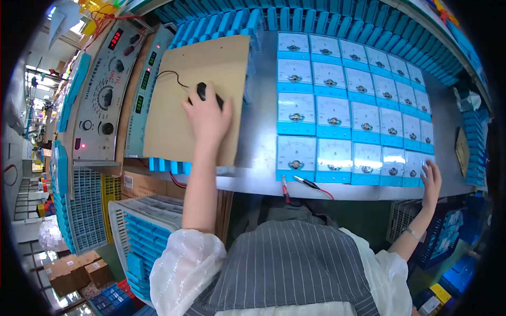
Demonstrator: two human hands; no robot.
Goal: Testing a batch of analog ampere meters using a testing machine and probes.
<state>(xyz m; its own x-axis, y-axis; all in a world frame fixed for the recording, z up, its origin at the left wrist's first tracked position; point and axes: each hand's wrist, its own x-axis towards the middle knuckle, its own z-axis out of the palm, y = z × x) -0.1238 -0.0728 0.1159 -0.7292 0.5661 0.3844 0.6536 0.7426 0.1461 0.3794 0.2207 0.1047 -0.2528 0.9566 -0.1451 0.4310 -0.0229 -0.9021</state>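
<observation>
My left hand (208, 117) lies over a black computer mouse (201, 90) on a tan board (171, 126), its fingers bent around the mouse. Far to the right, my right hand (431, 181) rests at the end of the front row of panel meters, fingers stretched out against the edge of the last meter (413, 167). Several rows of these blue-based meters with clear fronts lie on the metal bench. At the front-left meter (295, 158), a red test clip (285, 188) and a black test clip (310, 183) sit by its lower edge.
Left of the board stand a slim unit with green digits (141, 89) and a grey instrument with knobs (105, 97). Stacked blue meter cases (337, 23) line the bench's back. Below, a white crate (124, 237) holds blue parts; a dark crate (440, 231) stands right.
</observation>
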